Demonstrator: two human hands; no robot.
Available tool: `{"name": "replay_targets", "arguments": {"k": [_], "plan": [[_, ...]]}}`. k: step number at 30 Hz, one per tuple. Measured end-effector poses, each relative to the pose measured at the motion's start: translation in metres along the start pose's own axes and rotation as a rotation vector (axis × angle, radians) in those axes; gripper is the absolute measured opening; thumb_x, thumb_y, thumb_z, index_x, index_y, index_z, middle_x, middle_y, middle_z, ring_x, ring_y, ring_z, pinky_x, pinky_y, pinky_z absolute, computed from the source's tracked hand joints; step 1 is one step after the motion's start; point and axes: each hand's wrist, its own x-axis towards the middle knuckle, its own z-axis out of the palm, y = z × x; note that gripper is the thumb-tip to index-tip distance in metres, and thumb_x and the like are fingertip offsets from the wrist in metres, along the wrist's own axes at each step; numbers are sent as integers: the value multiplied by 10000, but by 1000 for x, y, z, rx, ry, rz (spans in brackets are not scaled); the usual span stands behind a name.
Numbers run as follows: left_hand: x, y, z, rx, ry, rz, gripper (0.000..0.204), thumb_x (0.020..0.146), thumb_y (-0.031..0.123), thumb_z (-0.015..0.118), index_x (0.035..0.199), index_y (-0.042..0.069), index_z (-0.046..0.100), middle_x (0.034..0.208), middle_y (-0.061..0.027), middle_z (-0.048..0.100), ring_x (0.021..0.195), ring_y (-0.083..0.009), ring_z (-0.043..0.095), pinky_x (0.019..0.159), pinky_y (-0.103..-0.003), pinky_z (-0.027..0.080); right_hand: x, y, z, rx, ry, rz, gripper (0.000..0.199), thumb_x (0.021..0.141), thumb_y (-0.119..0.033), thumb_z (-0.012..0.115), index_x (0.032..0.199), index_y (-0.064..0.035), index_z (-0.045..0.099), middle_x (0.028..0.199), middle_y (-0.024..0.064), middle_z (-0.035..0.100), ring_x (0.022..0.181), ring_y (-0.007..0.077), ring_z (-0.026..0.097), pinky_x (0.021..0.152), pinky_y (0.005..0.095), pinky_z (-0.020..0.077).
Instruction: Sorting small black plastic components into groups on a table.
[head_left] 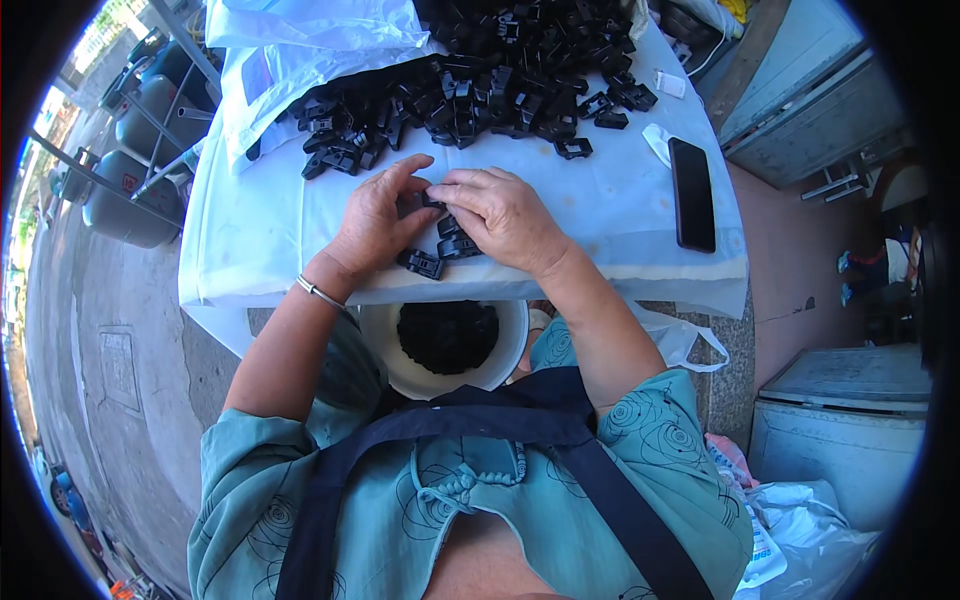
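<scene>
My left hand (378, 217) and my right hand (503, 218) meet over the near half of the white-covered table. Between their fingertips is a small black plastic part (432, 200), mostly hidden by the fingers. The left thumb and fingers curve around it from one side, while the right fingers pinch it from the other. Just below the right fingers lie a couple of similar black plastic pieces (458, 245). Another black piece (420, 263) rests near the table's front edge, below my left hand.
A large heap of black plastic parts (470, 95) covers the far table, beside a white plastic bag (310, 30). To the right lies a black phone (692, 195). Below the front edge, a white basin (375, 370) holds dark pieces. Grey gas cylinders (130, 205) stand left.
</scene>
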Motion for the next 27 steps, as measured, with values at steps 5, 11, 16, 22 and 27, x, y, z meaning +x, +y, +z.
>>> {"name": "replay_targets", "arguments": {"k": [5,11,16,22,27], "plan": [[0,2,-3,45,-23,-1,560,728,77,781,1234,84,540,927,-83,671,772,-190,632,739,-307,535,1,0,2,-26,-31,12,278,814,-23,634,1082,-77,690,1074,125,671,966,289,631,849,379,508],[0,8,-5,47,-46,-29,539,730,68,765,1222,65,544,942,-94,662,781,-196,635,740,-306,534,2,-3,-4,-85,-88,50,275,862,-90,609,1130,-85,672,1114,104,667,1030,281,612,900,377,457],[4,12,-15,203,15,175,475,738,22,678,1198,47,564,1103,-137,618,811,-222,641,751,-321,536,-13,-16,3,-314,-60,63,319,895,-207,587,1188,-96,649,1186,89,642,1132,271,566,967,373,382],[49,7,-5,589,28,224,351,809,14,571,1154,63,622,1177,-132,592,938,-315,635,836,-380,526,-18,1,-8,-57,-32,72,287,882,-188,586,1140,-80,650,1141,131,642,1143,320,547,919,422,436],[66,7,6,694,-11,210,276,827,155,639,1089,70,648,1139,-105,611,1033,-287,599,864,-381,506,-21,41,-49,-811,261,362,378,826,-95,625,1201,-61,586,1109,164,625,1021,361,585,883,417,476]]}}
